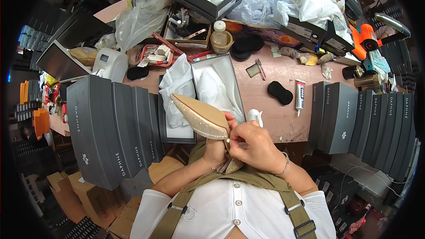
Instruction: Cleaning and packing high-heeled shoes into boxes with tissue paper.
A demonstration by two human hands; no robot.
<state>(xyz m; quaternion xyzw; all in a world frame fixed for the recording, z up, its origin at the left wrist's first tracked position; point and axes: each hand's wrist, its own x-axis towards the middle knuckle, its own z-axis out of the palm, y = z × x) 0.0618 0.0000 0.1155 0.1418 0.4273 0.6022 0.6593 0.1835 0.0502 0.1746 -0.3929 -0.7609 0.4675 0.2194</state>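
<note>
Both hands work on a beige pointed shoe held over the edge of a cluttered workbench.

The left hand [215, 150] grips the beige shoe [201, 117] from below, its fingers curled shut around the body near the heel, so the pointed toe aims up and to the left, over the open shoe box [234, 89] lined with white tissue paper [211, 89]. The right hand [256, 144] is at the shoe's rear edge, thumb and forefinger pressed together, pinching something too small to identify against the upper; the other fingers are folded in. Stacks of closed grey shoe boxes [113, 126] flank the workbench [283, 119] on both sides, and a glue tube [300, 94] lies just right of a black sponge [280, 92].
</note>
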